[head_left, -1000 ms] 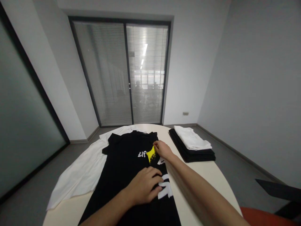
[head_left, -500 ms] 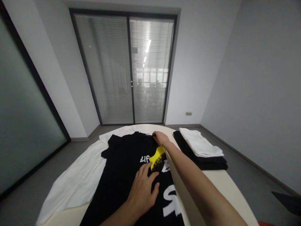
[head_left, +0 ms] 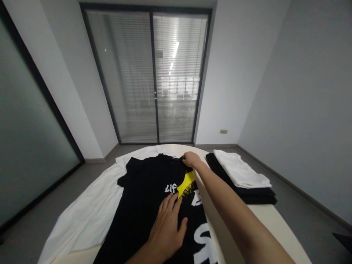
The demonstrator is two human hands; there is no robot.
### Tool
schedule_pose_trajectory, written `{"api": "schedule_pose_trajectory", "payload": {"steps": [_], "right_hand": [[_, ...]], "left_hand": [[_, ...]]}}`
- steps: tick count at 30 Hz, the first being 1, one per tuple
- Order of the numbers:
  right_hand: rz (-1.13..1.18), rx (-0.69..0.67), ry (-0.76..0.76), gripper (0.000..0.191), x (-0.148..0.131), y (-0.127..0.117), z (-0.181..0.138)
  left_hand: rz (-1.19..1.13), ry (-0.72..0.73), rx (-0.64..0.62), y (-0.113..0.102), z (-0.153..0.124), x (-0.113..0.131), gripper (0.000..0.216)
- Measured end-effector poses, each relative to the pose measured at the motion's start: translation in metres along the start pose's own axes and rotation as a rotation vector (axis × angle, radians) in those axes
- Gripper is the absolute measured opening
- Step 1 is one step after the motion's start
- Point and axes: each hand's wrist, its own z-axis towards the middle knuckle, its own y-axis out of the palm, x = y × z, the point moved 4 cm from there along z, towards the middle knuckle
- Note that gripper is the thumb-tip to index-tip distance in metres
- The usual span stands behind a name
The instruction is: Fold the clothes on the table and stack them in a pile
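A black T-shirt with white letters and a yellow patch lies spread on a pale round table. My left hand rests flat on its chest, fingers stretched out toward the yellow patch. My right hand reaches to the far end, fingers pinched on the shirt's right shoulder edge next to the collar. Part of the shirt's right side is folded inward under my right forearm.
White cloth lies under the black shirt and hangs off the table's left side. A stack of folded black garments with a folded white one on top sits at the right. Glass doors with blinds stand beyond.
My right hand moved from the yellow patch up to the shoulder edge by the collar. My left hand turned from lying sideways across the letters to pointing forward, flat on the chest.
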Motion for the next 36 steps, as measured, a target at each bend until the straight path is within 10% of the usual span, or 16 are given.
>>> {"api": "schedule_pose_trajectory", "payload": {"steps": [13, 24, 36], "right_hand": [[0.075, 0.092, 0.029, 0.04, 0.003, 0.03, -0.019], [0.111, -0.009, 0.314, 0.044, 0.038, 0.029, -0.036], [0.228, -0.163, 0.205, 0.031, 0.037, 0.025, -0.06]], "left_hand": [[0.089, -0.002, 0.038, 0.004, -0.003, -0.004, 0.058], [0.122, 0.744, -0.249, -0.012, -0.016, 0.047, 0.036], [0.354, 0.933, -0.18, -0.013, -0.024, 0.083, 0.017]]}}
